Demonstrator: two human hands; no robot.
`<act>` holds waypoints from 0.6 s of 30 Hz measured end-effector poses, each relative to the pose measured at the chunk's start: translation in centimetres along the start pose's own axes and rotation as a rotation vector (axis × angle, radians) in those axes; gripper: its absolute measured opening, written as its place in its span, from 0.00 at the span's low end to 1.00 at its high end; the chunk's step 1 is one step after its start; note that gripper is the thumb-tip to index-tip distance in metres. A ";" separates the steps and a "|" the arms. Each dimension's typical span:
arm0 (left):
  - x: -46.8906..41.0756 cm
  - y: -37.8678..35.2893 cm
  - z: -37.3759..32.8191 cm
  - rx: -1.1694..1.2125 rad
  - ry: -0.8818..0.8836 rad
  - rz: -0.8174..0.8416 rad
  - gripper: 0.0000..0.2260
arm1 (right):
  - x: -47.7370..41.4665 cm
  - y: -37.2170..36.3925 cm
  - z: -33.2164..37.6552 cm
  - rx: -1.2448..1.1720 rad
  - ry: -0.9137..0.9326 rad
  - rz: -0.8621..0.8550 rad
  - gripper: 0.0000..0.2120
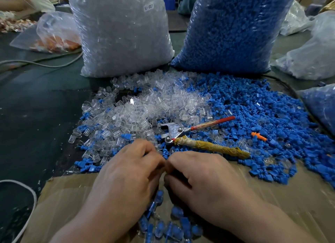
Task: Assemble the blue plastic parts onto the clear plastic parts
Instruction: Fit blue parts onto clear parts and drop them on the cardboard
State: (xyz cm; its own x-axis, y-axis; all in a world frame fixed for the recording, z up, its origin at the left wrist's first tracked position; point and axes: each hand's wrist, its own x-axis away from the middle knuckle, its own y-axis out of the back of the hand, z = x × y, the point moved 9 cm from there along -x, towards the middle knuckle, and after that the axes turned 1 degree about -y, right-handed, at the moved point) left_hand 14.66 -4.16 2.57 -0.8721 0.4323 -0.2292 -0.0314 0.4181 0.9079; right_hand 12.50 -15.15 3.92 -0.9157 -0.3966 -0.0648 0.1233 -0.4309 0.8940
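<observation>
While few joined pieces (159,224) are lying finished, left hand (126,170) and right hand (204,177) are meeting, fingers curled (contents hidden); blue parts (262,112) and clear parts (145,104) are waiting, heaped.

Your dark green worktop (36,115) carries a cardboard sheet (63,197) nearest you, a heap of clear parts (145,101) beside blue parts (262,112), and two standing bags (123,34) behind.
</observation>
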 end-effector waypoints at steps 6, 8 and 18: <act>0.2 0.5 0.5 0.052 -0.041 -0.147 0.09 | 0.1 1.3 -1.0 -0.128 -0.074 -0.142 0.05; 0.1 0.8 0.1 0.047 -0.073 -0.161 0.10 | 0.1 1.6 -1.2 -0.177 -0.078 -0.182 0.05; -0.1 0.9 0.0 0.023 0.001 -0.142 0.11 | -0.5 0.7 -1.6 -0.268 -0.102 -0.219 0.07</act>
State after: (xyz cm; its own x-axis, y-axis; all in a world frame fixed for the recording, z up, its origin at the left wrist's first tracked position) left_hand 14.68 -3.80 3.42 -0.8600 0.3670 -0.3547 -0.1436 0.4930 0.8581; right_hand 13.71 -16.56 3.91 -0.9632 -0.1940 -0.1858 0.0032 -0.6997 0.7144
